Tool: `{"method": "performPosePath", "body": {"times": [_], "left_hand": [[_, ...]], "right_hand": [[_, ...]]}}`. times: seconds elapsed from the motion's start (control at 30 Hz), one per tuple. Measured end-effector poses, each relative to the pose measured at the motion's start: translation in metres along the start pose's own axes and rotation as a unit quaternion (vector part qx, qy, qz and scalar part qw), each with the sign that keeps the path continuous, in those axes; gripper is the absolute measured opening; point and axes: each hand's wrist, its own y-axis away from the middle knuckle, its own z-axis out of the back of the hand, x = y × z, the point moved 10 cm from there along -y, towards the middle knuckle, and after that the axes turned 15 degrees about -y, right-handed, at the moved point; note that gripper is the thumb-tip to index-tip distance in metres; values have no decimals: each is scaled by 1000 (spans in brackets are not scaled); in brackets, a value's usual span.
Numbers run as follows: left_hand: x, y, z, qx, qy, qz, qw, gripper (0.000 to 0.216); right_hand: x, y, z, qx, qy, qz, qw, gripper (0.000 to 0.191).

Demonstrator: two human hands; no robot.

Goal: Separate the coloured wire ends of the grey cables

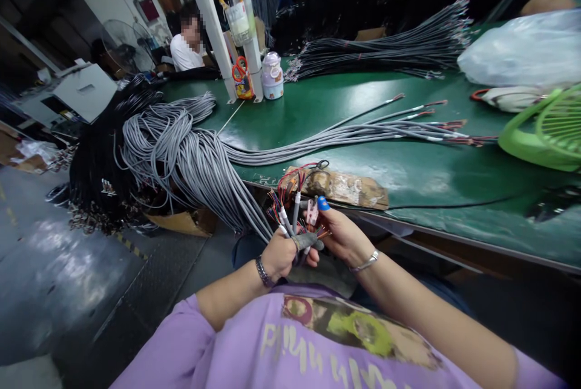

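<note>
At the bench's front edge, my left hand (pixel 282 254) is closed around several grey cables (pixel 295 213) with thin coloured wires fanning from their stripped ends. Dark grey coverings are on some of its fingers. My right hand (pixel 342 236) is curled close beside it, a blue cover on the thumb. A small pinkish-white piece (pixel 312 212) shows by that thumb; what it is, and what the right fingers pinch, I cannot make out. Just beyond my hands lies a worn wooden block (pixel 351 188), with red and black wires at its left end.
A large bundle of grey cables (pixel 181 153) hangs over the left edge of the green bench (pixel 281 117), beside black cables (pixel 97 165). Stripped grey cables stretch rightward. Farther back are a lilac bottle (pixel 273 74), scissors (pixel 240 68) and black cable bundles (pixel 376 53). A green fan (pixel 544 132) stands right.
</note>
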Motion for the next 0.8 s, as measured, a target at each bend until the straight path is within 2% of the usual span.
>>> {"method": "performPosePath", "body": {"times": [0.33, 0.53, 0.6, 0.67, 0.77, 0.8], "left_hand": [[-3, 9, 4, -16, 3, -8, 1000, 51], [-1, 16, 8, -35, 25, -38, 998, 50], [-2, 15, 10, -45, 41, -49, 997, 49], [-4, 14, 11, -55, 49, -56, 996, 47], [-5, 12, 11, -65, 52, -56, 995, 46], [-6, 11, 10, -67, 53, -55, 995, 46]], "right_hand": [[-4, 7, -9, 31, -46, -32, 998, 44], [0, 4, -1, -3, -34, -28, 999, 20], [0, 3, 2, -9, -26, -21, 999, 19], [5, 3, 8, -21, 0, 21, 1000, 24], [24, 8, 18, -54, 75, 144, 985, 33], [27, 10, 18, -57, 88, 166, 981, 35]]}}
